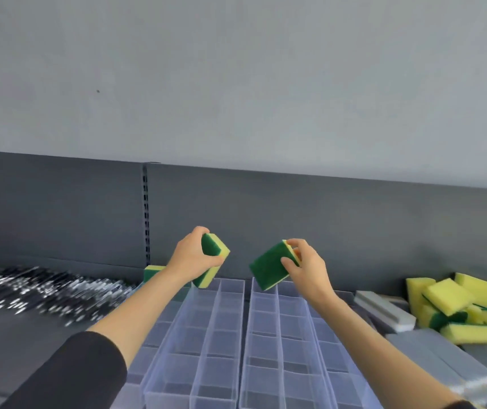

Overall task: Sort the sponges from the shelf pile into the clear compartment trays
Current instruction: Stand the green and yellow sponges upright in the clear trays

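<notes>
My left hand (pixel 192 259) grips a green-and-yellow sponge (pixel 213 256) above the far end of the left clear compartment tray (pixel 195 346). My right hand (pixel 307 264) pinches a second green-and-yellow sponge (pixel 267 267), green side toward me, over the far end of the right clear tray (pixel 277 349). Both sponges hang tilted in the air. The compartments I can see hold nothing. A pile of yellow-and-green sponges (pixel 457 305) lies on the shelf at the right. One more green-and-yellow sponge (pixel 152 273) rests behind my left wrist.
Grey sponges (pixel 389 312) lie stacked between the trays and the yellow pile, with more at the lower right. A heap of shiny dark items (pixel 39 290) covers the shelf at the left. The dark grey back panel (pixel 266 216) of the shelf rises close behind my hands.
</notes>
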Tool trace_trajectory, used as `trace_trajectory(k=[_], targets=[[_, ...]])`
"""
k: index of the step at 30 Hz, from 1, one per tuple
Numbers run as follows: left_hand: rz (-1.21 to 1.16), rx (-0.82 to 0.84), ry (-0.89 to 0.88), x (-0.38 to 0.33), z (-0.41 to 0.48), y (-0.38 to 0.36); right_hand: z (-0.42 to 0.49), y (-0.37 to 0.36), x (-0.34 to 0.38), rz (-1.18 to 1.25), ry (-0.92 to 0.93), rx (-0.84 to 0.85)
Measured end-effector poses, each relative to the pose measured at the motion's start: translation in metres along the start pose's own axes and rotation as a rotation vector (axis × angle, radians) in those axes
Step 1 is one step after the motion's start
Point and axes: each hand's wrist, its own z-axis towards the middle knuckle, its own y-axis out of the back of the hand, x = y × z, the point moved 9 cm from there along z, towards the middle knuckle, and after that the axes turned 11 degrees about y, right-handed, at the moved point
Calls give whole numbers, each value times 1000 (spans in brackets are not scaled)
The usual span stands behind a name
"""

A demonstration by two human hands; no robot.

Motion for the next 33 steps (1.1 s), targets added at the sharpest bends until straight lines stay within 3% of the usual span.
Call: trace_trajectory(k=[9,13,33], targets=[[-49,-59,201,106,40,73,31,-121,43,56,24,149],[-95,-74,195,135,53,88,37,-168,51,40,23,217],[210,48,132,184,83,42,32,-273,49,-169,70,488]])
